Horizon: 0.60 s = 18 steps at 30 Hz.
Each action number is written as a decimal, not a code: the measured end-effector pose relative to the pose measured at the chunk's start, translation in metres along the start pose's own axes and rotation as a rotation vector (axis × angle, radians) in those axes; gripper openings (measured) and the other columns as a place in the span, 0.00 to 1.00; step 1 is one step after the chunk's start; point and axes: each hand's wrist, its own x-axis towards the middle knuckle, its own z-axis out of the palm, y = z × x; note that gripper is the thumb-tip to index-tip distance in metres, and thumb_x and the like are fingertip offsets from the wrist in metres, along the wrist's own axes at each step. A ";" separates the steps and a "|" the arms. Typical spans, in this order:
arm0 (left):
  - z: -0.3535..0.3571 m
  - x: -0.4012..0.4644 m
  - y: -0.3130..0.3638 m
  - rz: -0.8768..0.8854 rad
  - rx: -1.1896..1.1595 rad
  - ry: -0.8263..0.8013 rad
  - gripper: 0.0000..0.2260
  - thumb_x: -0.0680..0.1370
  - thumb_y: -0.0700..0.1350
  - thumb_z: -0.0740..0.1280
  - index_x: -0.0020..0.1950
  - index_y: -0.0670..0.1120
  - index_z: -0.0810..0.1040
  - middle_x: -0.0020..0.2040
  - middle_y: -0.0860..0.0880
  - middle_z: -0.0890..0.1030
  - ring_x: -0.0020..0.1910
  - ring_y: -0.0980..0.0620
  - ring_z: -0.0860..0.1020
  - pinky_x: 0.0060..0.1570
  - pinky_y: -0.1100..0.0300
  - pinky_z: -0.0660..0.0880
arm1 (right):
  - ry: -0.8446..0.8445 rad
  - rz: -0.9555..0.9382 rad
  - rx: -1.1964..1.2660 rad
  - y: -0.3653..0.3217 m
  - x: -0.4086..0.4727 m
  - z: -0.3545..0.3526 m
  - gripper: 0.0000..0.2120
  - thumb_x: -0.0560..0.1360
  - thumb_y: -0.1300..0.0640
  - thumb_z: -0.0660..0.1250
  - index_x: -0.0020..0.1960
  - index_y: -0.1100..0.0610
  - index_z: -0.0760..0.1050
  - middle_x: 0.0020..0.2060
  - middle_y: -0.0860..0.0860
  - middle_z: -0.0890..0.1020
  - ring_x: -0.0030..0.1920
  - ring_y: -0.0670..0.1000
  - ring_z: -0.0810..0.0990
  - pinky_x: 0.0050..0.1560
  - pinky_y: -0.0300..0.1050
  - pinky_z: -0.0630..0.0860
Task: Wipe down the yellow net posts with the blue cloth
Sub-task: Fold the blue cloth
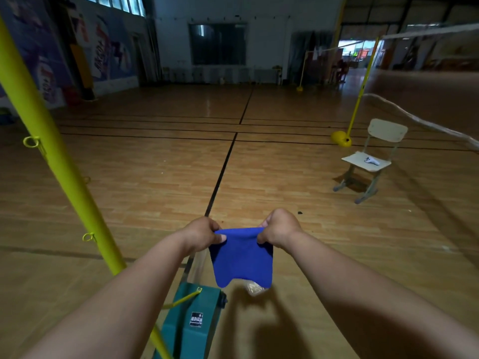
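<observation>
Cloth stretched between both fists, post not touched yet

Blue cloth (242, 255) sits lower centre of frame, hanging in the air between my hands. Soft, light, floppy; the bottom edge droops in two lobes. No slip risk, not fragile. Best held bunched at the top corners, as now, then wrapped round the post. My left hand (203, 234) is closed on the top left corner, thumb pressed over the fabric. My right hand (278, 230) is closed on the top right corner, fingers curled in. Top edge pulled fairly taut. Nearest yellow net post (59, 161) runs diagonally down the left side of frame, apart from the cloth. It looks rigid and smooth, so the cloth should slide easily. Teal base (191, 322) at bottom centre. Second yellow post (361, 92) stands at upper right beside a chair (368, 161).
</observation>
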 end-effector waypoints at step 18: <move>0.001 0.065 0.001 -0.246 -0.830 -0.246 0.05 0.78 0.33 0.69 0.53 0.35 0.80 0.43 0.41 0.87 0.37 0.47 0.86 0.27 0.58 0.80 | -0.059 0.234 0.806 0.010 0.070 -0.002 0.19 0.80 0.48 0.69 0.61 0.62 0.75 0.49 0.57 0.84 0.45 0.55 0.85 0.37 0.44 0.81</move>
